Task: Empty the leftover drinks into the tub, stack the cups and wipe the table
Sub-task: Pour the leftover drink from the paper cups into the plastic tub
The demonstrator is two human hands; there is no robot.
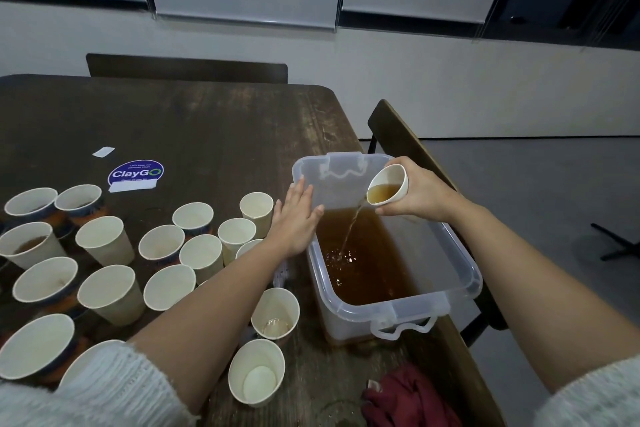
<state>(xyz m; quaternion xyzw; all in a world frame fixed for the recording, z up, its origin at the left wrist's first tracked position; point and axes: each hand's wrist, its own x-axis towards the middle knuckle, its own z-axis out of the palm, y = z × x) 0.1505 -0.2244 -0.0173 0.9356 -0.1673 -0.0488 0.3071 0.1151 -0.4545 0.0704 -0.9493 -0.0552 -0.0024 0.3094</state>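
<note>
- Two hands work: right hand (420, 194) grips a tilted cream paper cup (388, 188), pouring brown drink; a quicker tip could splash beyond the clear plastic tub (464, 274).
- Left hand (297, 218), fingers flat against the tub's wall, could elbow the paper cups (202, 255) beside its forearm across the dark wooden worktop (214, 128).

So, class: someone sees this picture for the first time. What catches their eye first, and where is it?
The right hand tips a paper cup, pouring a brown stream into the clear tub at the table's right edge. The left hand rests flat against the tub's left wall. Left of it stands a crowd of paper cups.
</note>
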